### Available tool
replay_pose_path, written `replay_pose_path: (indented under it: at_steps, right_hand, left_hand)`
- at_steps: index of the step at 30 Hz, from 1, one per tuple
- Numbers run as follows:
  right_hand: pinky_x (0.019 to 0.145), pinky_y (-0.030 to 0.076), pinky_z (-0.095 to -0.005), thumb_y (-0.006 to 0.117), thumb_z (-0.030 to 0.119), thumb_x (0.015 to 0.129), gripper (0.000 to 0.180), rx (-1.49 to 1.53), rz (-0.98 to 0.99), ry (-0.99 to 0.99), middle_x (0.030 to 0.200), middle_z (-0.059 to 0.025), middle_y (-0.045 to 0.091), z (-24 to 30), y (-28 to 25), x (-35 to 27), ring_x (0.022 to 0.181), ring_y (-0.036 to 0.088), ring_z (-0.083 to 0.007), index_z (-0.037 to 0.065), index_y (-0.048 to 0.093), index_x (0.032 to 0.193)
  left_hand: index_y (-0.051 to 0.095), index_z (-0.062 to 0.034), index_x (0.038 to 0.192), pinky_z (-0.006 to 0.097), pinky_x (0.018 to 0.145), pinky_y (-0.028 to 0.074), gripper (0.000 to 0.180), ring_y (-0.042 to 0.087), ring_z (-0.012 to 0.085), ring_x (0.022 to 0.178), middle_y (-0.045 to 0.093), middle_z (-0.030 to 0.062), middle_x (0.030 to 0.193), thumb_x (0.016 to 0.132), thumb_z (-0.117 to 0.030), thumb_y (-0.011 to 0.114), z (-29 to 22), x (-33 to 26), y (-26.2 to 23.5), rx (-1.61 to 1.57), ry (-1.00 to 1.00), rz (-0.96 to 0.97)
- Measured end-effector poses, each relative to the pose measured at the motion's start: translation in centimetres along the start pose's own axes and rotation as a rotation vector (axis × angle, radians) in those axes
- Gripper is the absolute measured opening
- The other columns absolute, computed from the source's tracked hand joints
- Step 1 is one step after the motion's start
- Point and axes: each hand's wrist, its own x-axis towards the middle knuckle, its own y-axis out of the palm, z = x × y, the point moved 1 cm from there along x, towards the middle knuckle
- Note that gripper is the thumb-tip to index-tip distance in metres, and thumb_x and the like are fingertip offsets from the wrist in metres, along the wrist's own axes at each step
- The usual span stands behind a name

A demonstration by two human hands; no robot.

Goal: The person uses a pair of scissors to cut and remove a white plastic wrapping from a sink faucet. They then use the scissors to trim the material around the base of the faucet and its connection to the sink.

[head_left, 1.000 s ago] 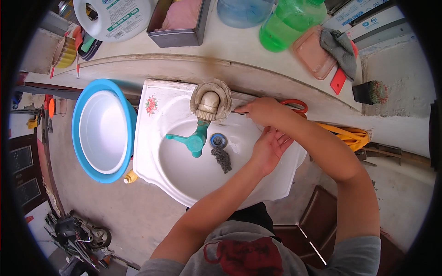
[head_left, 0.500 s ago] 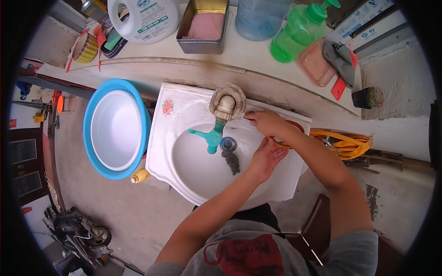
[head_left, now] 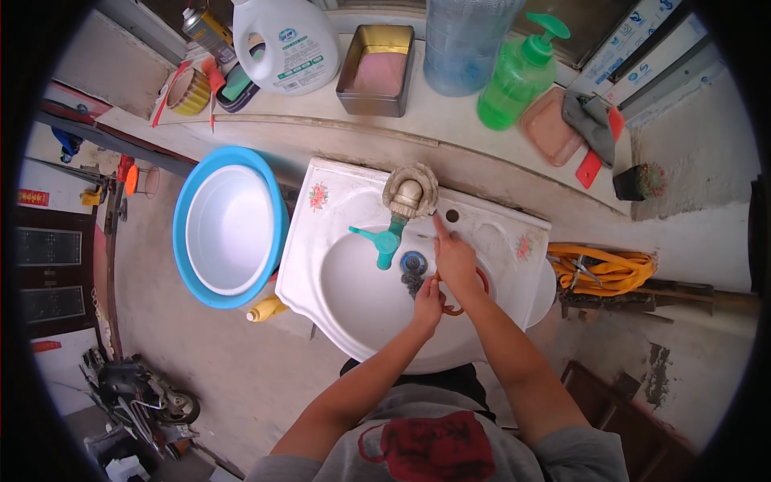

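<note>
My right hand lies flat over the white sink basin, fingers stretched toward the teal tap and a small hole in the rim. Just below it, my left hand is curled against the right hand's underside; what it holds, if anything, is hidden. A red-orange loop shows from under both hands on the basin's right side. Beside the left hand's fingers, something dark sits at the drain. A cloth-wrapped pipe end tops the tap.
A white bowl inside a blue tub stands left of the sink. The ledge behind carries a white detergent jug, a metal soap tin, a clear water bottle and a green pump bottle. An orange hose lies right.
Both hands moved from the sink's right rim in toward the drain and now press together. The view has tilted, showing more of the ledge.
</note>
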Motion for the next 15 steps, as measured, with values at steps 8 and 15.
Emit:
replay_pose_path:
  at_steps: [8, 15]
  right_hand:
    - [0.059, 0.049, -0.0436, 0.051, 0.019, 0.086, 0.041, 0.099, 0.066, 0.139, 0.081, -0.0153, 0.059, 4.8, 0.6, -0.6, 0.067, 0.06, -0.0339, 0.015, 0.046, 0.127]
    - [0.061, 0.048, -0.0459, 0.047, 0.02, 0.088, 0.04, 0.227, -0.088, 0.317, 0.08, -0.016, 0.061, 5.8, 1.2, -0.8, 0.068, 0.059, -0.0359, 0.017, 0.046, 0.128]
  left_hand:
    - [0.05, -0.0081, 0.103, 0.025, 0.053, 0.044, 0.026, 0.039, 0.0083, 0.053, 0.038, -0.0023, 0.06, 0.097, -0.027, 0.033, -2.6, -1.8, -5.1, 0.088, 0.009, 0.074]
    - [0.051, -0.0055, 0.102, 0.027, 0.054, 0.047, 0.026, 0.04, 0.0086, 0.053, 0.039, -0.001, 0.06, 0.097, -0.025, 0.034, -5.5, -1.3, -7.0, 0.244, 0.049, 0.218]
